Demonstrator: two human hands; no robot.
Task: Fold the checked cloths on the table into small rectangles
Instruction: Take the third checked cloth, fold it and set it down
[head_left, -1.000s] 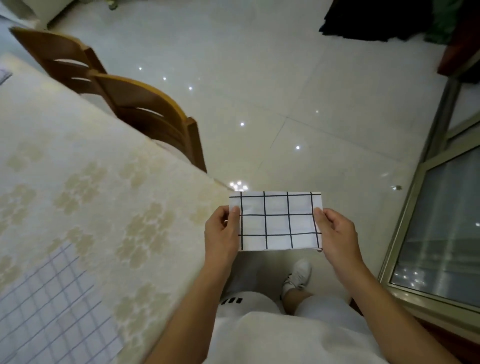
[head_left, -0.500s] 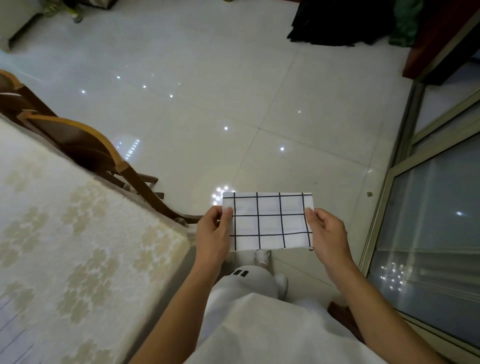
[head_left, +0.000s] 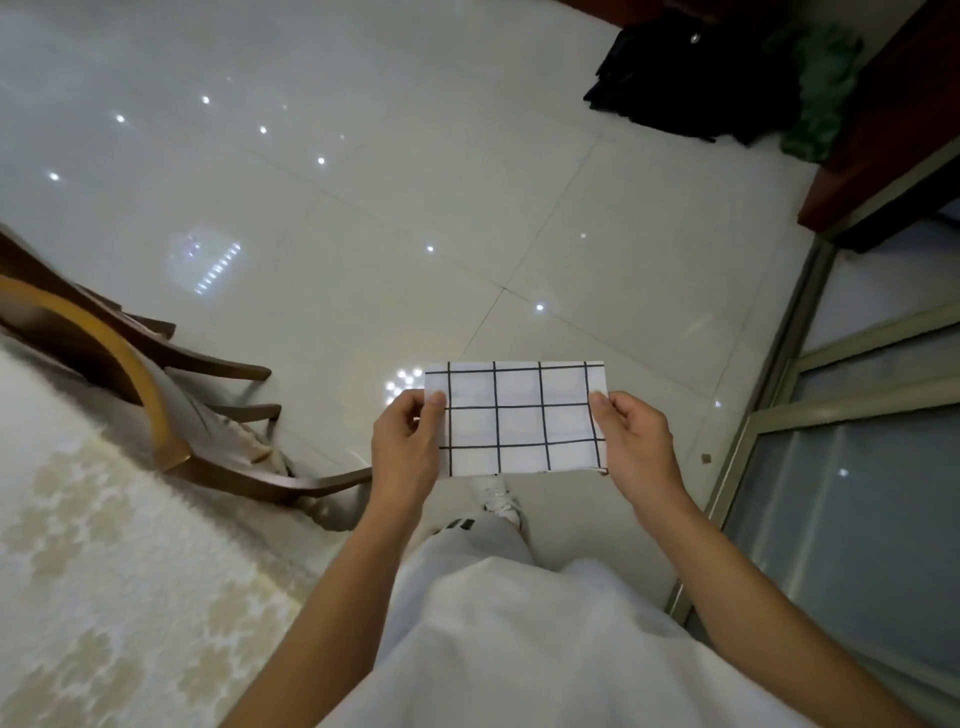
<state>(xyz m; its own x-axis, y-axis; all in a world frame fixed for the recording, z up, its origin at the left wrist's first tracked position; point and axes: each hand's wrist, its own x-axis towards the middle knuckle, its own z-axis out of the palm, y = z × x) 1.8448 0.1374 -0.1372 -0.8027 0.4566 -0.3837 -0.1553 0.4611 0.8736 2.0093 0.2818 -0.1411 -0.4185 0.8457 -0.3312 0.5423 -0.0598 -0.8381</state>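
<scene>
— Two pinches on one folded checked cloth (head_left: 519, 421): fingers (head_left: 434, 410) of the left hand (head_left: 405, 447) closed on its left short edge, thumb pressed to the near face.
— And the other side?
— Same grip from the right hand (head_left: 636, 447), thumb laid over the right short edge, remaining fingers curled behind the fabric and mostly out of sight.
— Held where?
— Up in the air, flat and facing the camera: a small white rectangle with a black grid, stretched between both hands in front of the body. Well apart from the bench (head_left: 104, 571), above pale glossy floor tiles (head_left: 415, 182).
— Directly below?
— White shoe (head_left: 498, 493) just under the lower edge, then white trousers (head_left: 467, 540) and a white top (head_left: 519, 649).
— Further out?
— Left: cream floral cover over the bench, with a wooden chair (head_left: 130, 374) beside its edge. Right: metal-framed glass door (head_left: 857, 519). Far upper right: heap of black fabric (head_left: 685, 78) next to something green (head_left: 821, 88), close to dark red furniture (head_left: 893, 130).
</scene>
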